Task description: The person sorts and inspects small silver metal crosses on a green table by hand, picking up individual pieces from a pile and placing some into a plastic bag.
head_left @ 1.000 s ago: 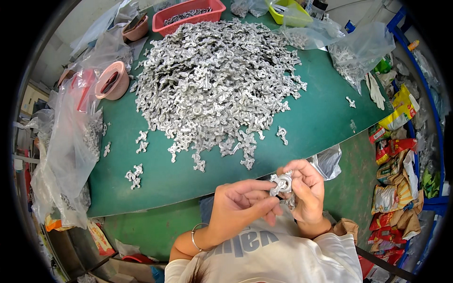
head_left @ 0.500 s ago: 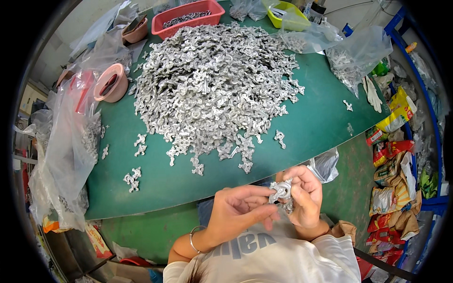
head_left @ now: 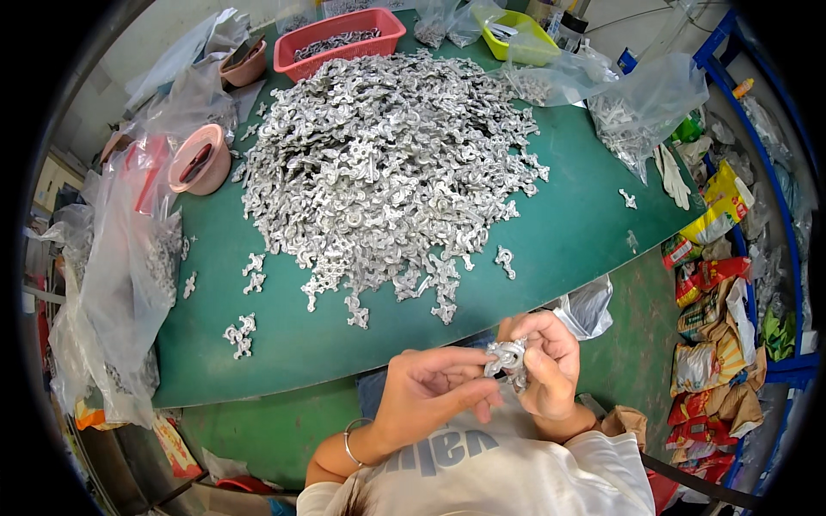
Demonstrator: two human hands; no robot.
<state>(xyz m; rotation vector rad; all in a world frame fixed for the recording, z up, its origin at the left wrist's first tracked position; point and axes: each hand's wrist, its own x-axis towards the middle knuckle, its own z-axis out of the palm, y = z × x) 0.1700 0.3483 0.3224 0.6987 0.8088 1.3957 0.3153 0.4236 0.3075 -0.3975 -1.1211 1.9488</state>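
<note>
A small silver metal casting (head_left: 508,358) with several lobes is held up between my hands, just off the near edge of the table. My right hand (head_left: 551,365) grips it from the right, with the thumb in front and fingers curled behind. From the left, the forefinger of my left hand (head_left: 437,383) reaches its side, thumb below and the other fingers half curled. Fingers hide part of the casting. Beyond lies a large heap of similar castings (head_left: 379,172) on the green table (head_left: 568,232). A few loose castings (head_left: 241,335) lie at the heap's near left.
A red basket (head_left: 391,39) holding metal parts and a yellow-green basket (head_left: 538,53) stand at the back. Pink bowls (head_left: 211,176) and plastic bags (head_left: 129,284) line the left. On the right are a bag of parts (head_left: 632,120), white gloves (head_left: 671,176) and a blue rack (head_left: 774,155).
The casting has turned between my fingers and now shows a different side. Both hands stay close together in nearly the same place. The whole view has shifted slightly.
</note>
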